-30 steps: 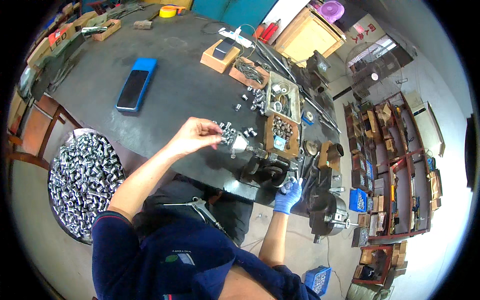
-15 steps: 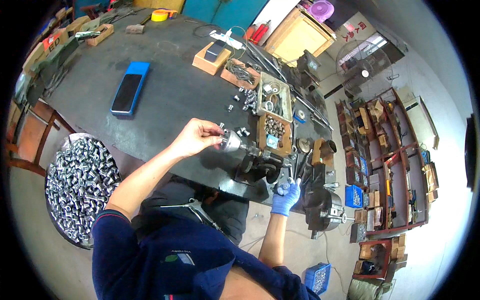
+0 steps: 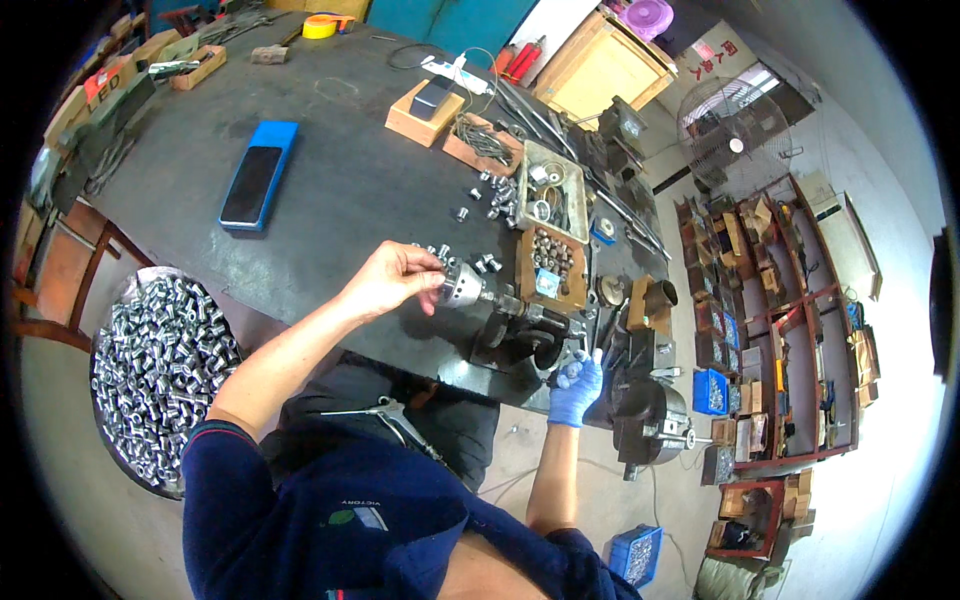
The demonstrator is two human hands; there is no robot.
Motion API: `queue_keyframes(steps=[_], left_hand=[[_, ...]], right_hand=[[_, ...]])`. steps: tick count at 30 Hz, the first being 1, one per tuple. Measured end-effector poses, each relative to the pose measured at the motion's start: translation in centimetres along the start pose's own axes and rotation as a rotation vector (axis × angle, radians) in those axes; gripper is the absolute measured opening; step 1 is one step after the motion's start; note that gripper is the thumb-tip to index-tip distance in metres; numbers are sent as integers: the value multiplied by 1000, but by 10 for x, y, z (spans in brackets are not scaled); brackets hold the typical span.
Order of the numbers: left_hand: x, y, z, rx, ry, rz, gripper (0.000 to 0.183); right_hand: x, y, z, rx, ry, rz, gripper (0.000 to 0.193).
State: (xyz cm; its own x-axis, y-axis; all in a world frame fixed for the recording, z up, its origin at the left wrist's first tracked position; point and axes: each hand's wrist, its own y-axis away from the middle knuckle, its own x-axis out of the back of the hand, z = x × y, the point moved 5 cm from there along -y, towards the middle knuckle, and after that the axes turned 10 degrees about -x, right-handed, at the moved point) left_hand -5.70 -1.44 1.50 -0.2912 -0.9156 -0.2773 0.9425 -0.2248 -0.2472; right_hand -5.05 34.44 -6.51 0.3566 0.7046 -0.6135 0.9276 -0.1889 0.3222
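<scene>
A steel drill chuck point(image 3: 462, 285) with dark holes around its body sits on the left end of a dark bench-mounted spindle fixture point(image 3: 535, 335). My bare left hand point(image 3: 395, 280) is at the chuck's front, thumb and fingers pinched together; whatever they hold there is hidden. In a blue glove, my right hand point(image 3: 577, 388) is closed at the fixture's right end, by the bench's near edge. Its curled fingers hide what they grip. Several small shiny metal fittings point(image 3: 488, 264) lie just beyond the chuck. An air blow gun point(image 3: 395, 418) rests on my lap.
Beyond the fixture stand a wooden box of fittings point(image 3: 575, 290) and a plastic tray point(image 3: 575, 222). A vise point(image 3: 650, 420) is right of my glove. A blue-cased device point(image 3: 258, 180) lies on the bench point(image 3: 340, 150). At left is a big tub of metal fittings point(image 3: 165, 375).
The chuck has turned, and its dark holes now face up. My right hand has shifted slightly, its fingers more curled. My left hand stays at the chuck with its fingers slightly moved.
</scene>
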Motion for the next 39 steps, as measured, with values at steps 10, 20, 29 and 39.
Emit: queue_keyframes(steps=[10,20,29,39], left_hand=[[0,-5,2,-82,-54,-40,18],[-10,3,-3,-75,-15,83,13],[-13,8,-8,-167,-56,179,14],[-18,6,-17,-197,-42,193,4]], right_hand=[[-45,28,-47,68,46,-309,42],[-72,-68,-59,-51,-133,-365,39],[-62,-91,-37,84,81,-38,35],[4,-79,22,53,80,52,22]])
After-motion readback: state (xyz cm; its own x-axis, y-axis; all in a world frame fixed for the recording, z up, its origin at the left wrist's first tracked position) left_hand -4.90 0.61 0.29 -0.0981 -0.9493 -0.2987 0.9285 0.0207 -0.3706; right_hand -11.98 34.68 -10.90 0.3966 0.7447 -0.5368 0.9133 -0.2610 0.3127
